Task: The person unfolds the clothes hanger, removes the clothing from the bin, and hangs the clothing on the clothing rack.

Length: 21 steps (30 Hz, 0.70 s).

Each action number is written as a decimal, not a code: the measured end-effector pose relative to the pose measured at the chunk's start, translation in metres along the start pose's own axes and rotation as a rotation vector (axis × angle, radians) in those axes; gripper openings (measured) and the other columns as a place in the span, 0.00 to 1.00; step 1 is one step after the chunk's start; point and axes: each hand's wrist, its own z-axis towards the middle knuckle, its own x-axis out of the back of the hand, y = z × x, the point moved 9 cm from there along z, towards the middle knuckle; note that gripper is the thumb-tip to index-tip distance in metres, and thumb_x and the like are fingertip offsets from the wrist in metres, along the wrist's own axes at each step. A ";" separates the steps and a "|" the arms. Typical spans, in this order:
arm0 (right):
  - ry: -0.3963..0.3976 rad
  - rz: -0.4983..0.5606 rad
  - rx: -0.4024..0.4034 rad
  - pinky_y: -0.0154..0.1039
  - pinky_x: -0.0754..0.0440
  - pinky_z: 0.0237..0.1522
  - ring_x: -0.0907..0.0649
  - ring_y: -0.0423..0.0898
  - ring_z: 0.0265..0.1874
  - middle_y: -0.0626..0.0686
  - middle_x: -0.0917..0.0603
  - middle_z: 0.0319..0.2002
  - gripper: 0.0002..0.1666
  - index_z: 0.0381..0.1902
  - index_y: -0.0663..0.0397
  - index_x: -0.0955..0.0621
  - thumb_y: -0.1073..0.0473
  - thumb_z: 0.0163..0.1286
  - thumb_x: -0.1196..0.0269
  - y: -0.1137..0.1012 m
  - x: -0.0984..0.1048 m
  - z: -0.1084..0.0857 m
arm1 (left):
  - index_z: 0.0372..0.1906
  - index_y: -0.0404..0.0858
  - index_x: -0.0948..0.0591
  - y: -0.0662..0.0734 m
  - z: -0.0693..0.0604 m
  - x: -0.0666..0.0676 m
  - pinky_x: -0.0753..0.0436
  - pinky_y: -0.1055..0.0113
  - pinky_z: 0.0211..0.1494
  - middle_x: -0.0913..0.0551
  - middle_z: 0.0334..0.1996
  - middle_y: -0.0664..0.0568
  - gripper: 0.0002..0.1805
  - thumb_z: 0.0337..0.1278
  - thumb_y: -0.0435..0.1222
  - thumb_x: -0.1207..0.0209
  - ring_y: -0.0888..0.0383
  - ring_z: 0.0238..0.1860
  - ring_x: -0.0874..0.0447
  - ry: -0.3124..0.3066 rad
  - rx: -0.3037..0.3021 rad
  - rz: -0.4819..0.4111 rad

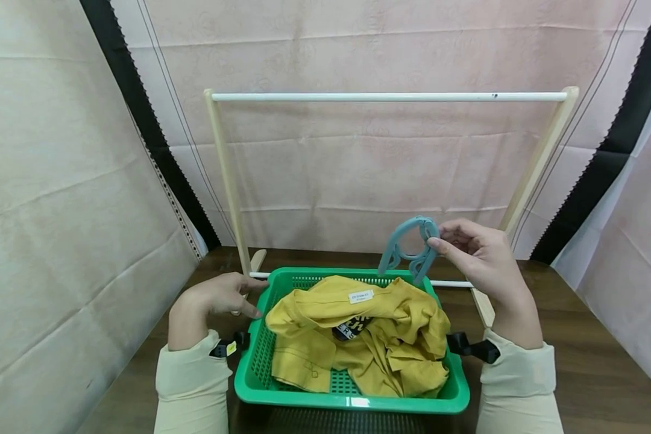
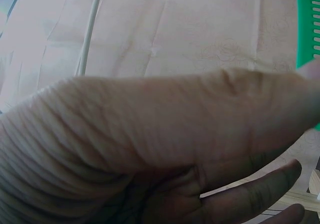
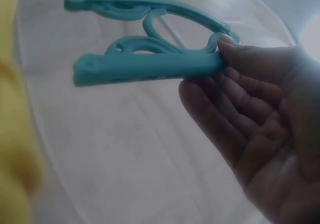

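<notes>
Above the back right corner of the green basket (image 1: 352,406), the right hand (image 1: 480,256) pinches a blue folding hanger (image 1: 424,259) between thumb and fingers. In the right wrist view the hanger (image 3: 150,67) shows its two arms folded close together, held at one end by the right hand (image 3: 260,108). A crumpled yellow garment (image 1: 304,313) with a white label lies in the basket. At the basket's left rim the left hand (image 1: 222,298) rests with thumb and forefinger extended; in the left wrist view that hand (image 2: 200,129) has fairly straight fingers.
Behind the basket stands a rack with a white top bar (image 1: 385,96), cream side posts and a low bar near the table. The brown wooden table (image 1: 575,361) extends on both sides. Pale cloth walls (image 1: 385,181) with black strips surround it.
</notes>
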 end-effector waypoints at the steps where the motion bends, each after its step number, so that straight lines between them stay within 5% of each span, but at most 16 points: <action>1: 0.000 0.002 0.007 0.27 0.23 0.24 0.19 0.36 0.22 0.57 0.14 0.29 0.12 0.40 0.64 0.15 0.79 0.60 0.32 -0.003 -0.002 0.001 | 0.72 0.35 0.30 0.000 0.000 0.000 0.17 0.53 0.48 0.29 0.68 0.35 0.39 0.55 0.35 0.28 0.54 0.41 0.19 0.000 0.002 0.003; 6: -0.024 0.032 0.054 0.30 0.27 0.17 0.23 0.39 0.17 0.50 0.13 0.28 0.16 0.40 0.56 0.14 0.78 0.58 0.30 -0.019 -0.010 0.003 | 0.73 0.35 0.30 0.000 0.001 0.000 0.19 0.52 0.47 0.28 0.67 0.34 0.40 0.55 0.35 0.28 0.54 0.36 0.21 0.003 0.018 0.007; 13: -0.078 0.034 0.091 0.30 0.27 0.17 0.23 0.37 0.16 0.48 0.13 0.28 0.19 0.42 0.54 0.15 0.79 0.57 0.30 -0.031 -0.019 0.001 | 0.72 0.37 0.29 -0.002 0.000 -0.001 0.19 0.53 0.52 0.27 0.68 0.38 0.39 0.56 0.37 0.28 0.53 0.41 0.19 0.012 0.024 0.041; 20: -0.104 0.025 0.113 0.29 0.24 0.20 0.21 0.39 0.18 0.48 0.13 0.28 0.19 0.42 0.55 0.14 0.78 0.57 0.30 -0.038 -0.026 0.003 | 0.73 0.40 0.29 0.015 -0.008 0.009 0.22 0.60 0.40 0.16 0.47 0.41 0.36 0.60 0.39 0.31 0.56 0.30 0.23 0.087 -0.041 0.142; 21: -0.109 0.026 0.117 0.29 0.24 0.20 0.21 0.39 0.17 0.48 0.13 0.28 0.18 0.43 0.54 0.14 0.78 0.58 0.30 -0.039 -0.027 0.004 | 0.73 0.39 0.29 0.019 -0.010 0.010 0.22 0.61 0.41 0.16 0.49 0.41 0.36 0.60 0.39 0.31 0.57 0.31 0.23 0.093 -0.053 0.154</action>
